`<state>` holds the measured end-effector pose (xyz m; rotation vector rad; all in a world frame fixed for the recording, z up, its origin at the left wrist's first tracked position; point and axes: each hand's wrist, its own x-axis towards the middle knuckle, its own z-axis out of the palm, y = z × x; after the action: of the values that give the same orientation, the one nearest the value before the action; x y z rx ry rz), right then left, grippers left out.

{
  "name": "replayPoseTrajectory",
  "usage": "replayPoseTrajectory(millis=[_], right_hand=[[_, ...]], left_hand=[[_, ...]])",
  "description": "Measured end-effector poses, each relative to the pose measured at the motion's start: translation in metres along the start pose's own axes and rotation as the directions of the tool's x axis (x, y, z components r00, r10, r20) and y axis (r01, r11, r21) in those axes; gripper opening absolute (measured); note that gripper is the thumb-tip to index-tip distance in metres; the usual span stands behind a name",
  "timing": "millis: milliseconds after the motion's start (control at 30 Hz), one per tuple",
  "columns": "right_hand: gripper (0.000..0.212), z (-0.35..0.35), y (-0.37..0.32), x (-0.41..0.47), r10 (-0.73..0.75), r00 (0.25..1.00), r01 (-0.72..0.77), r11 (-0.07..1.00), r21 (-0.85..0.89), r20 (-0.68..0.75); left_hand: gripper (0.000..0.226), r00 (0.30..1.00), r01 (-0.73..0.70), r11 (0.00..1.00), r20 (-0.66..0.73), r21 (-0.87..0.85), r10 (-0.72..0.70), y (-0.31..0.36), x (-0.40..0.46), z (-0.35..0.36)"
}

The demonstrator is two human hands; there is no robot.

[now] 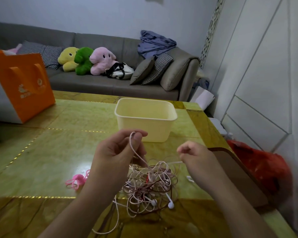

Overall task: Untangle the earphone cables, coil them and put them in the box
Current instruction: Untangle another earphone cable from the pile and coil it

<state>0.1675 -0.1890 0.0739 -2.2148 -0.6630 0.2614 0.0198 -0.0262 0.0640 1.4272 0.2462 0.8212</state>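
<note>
Left hand (118, 148) is raised above the table (41, 152), thumb and forefinger pinching a loop of pale pink cable (133, 145); I see that cable run down from the pinch into the tangle below. Right hand (193, 155) is raised at about the same height, to the right of the left one, well apart from it. Its image is blurred; the fingers appear curled, and a thin white strand reaches toward them from the tangle, but I cannot tell whether they hold it.

Tangle of earphone cables (150, 182) lies on the table between the two forearms, at the near side: pink, white and dark reddish strands knotted together, with white earbuds (170, 205) showing at its near right edge and one loose strand trailing nearer and to the left.

Cream plastic box (145, 120) stands upright on the table beyond the hands, open at the top, apart from the tangle; I see no cable in the part of its interior that shows.

Pink elastic bands (77, 181) lie on the table left of the left forearm. An orange paper bag (22, 83) stands at the far left of the table. A grey sofa (100, 83) carrying plush toys (86, 60) and cushions runs along the far wall. A red plastic bag (261, 167) sits low at the right, beyond the table edge.
</note>
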Motion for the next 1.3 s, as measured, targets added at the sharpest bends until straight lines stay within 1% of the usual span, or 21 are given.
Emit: replayPoseTrajectory(millis=[67, 167, 267, 333, 400, 533, 633, 700, 767, 800, 867, 900, 933, 967, 1000, 1033, 1100, 1167, 1233, 1267, 1300], right_hand=[[0.017, 0.003, -0.014, -0.011, -0.105, 0.994, 0.099, 0.983, 0.157, 0.033], [0.031, 0.008, -0.04, -0.024, -0.292, 0.896, 0.122, 0.886, 0.448, 0.334], [0.034, 0.021, -0.043, -0.028, -0.273, 0.847, 0.113, 0.931, 0.347, 0.457], [0.011, 0.024, -0.036, -0.021, -0.23, 0.903, 0.114, 0.943, 0.313, 0.364], [0.031, 0.019, -0.026, -0.015, -0.227, 0.944, 0.11, 0.901, 0.421, 0.24], [0.039, -0.006, -0.022, -0.006, -0.249, 0.964, 0.22, 0.566, 0.795, -0.09], [0.033, -0.022, -0.021, -0.002, -0.195, 0.948, 0.307, 0.35, 0.885, -0.251], [0.037, -0.032, -0.018, 0.001, -0.132, 0.942, 0.334, 0.3, 0.894, -0.307], [0.037, -0.037, -0.013, 0.002, -0.089, 0.936, 0.35, 0.318, 0.881, -0.34], [0.038, -0.037, -0.01, 0.002, -0.06, 0.935, 0.343, 0.401, 0.849, -0.349], [0.034, -0.031, -0.004, 0.001, -0.031, 0.94, 0.239, 0.772, 0.589, -0.341], [0.026, -0.026, -0.002, 0.0, -0.032, 0.952, 0.139, 0.933, 0.333, -0.305], [0.023, -0.019, -0.005, -0.004, -0.017, 0.976, 0.038, 0.995, 0.094, -0.217], [0.044, -0.011, -0.008, -0.008, 0.005, 0.992, -0.017, 0.996, -0.092, -0.127], [0.068, -0.005, -0.011, -0.012, -0.049, 0.998, 0.04, 0.984, -0.172, -0.05], [0.085, -0.001, -0.014, -0.015, -0.132, 0.99, 0.137, 0.978, -0.155, 0.041], [0.092, 0.009, -0.025, -0.022, -0.28, 0.93, 0.283, 0.959, 0.023, 0.237], [0.067, 0.022, -0.031, -0.026, -0.305, 0.879, 0.23, 0.945, 0.234, 0.368], [0.025, 0.032, -0.034, -0.026, -0.319, 0.881, 0.232, 0.935, 0.269, 0.349], [0.016, 0.034, -0.034, -0.024, -0.333, 0.886, 0.255, 0.931, 0.262, 0.321], [0.022, 0.034, -0.034, -0.023, -0.343, 0.894, 0.272, 0.927, 0.26, 0.289]], left_hand=[[0.016, 1.0, -0.012, 0.987, 0.015, 0.161, 0.009, -0.005, -0.001, -0.002], [0.016, 0.999, -0.049, 0.924, 0.005, 0.379, 0.051, -0.01, -0.003, -0.003], [0.009, 0.995, -0.081, 0.859, -0.003, 0.506, 0.095, -0.01, -0.003, -0.008], [0.01, 0.998, -0.044, 0.861, -0.019, 0.508, 0.062, -0.011, -0.001, -0.013], [0.022, 1.0, 0.013, 0.872, 0.0, 0.49, -0.015, -0.01, 0.0, -0.02], [0.027, 0.993, 0.094, 0.905, 0.027, 0.415, -0.115, -0.008, 0.004, -0.035], [0.022, 0.991, 0.119, 0.927, 0.016, 0.356, -0.133, -0.011, 0.007, -0.041], [0.019, 0.987, 0.146, 0.947, 0.016, 0.287, -0.157, -0.013, 0.007, -0.042], [0.016, 0.977, 0.21, 0.976, 0.025, 0.056, -0.212, -0.015, 0.008, -0.041], [0.016, 0.97, 0.243, 0.965, 0.039, -0.097, -0.241, -0.014, 0.008, -0.039], [0.014, 0.967, 0.254, 0.932, 0.07, -0.258, -0.244, -0.01, 0.007, -0.032], [0.014, 0.971, 0.237, 0.94, 0.074, -0.243, -0.226, -0.008, 0.006, -0.029], [0.014, 0.977, 0.21, 0.962, 0.071, -0.177, -0.2, -0.007, 0.004, -0.026], [0.015, 0.984, 0.173, 0.982, 0.068, -0.075, -0.168, -0.006, 0.002, -0.023], [0.014, 0.989, 0.124, 0.991, 0.072, 0.043, -0.127, -0.008, 0.001, -0.021], [0.013, 0.992, 0.074, 0.986, 0.088, 0.147, -0.088, -0.008, -0.001, -0.018], [0.014, 0.992, -0.012, 0.96, 0.125, 0.281, -0.024, -0.01, -0.003, -0.013], [0.014, 0.987, -0.073, 0.943, 0.158, 0.326, 0.022, -0.01, -0.006, -0.01], [0.012, 0.985, -0.107, 0.924, 0.166, 0.368, 0.048, -0.012, -0.006, -0.012], [0.011, 0.985, -0.104, 0.919, 0.168, 0.379, 0.042, -0.013, -0.005, -0.014], [0.01, 0.984, -0.086, 0.921, 0.176, 0.38, 0.019, -0.014, -0.004, -0.018]])
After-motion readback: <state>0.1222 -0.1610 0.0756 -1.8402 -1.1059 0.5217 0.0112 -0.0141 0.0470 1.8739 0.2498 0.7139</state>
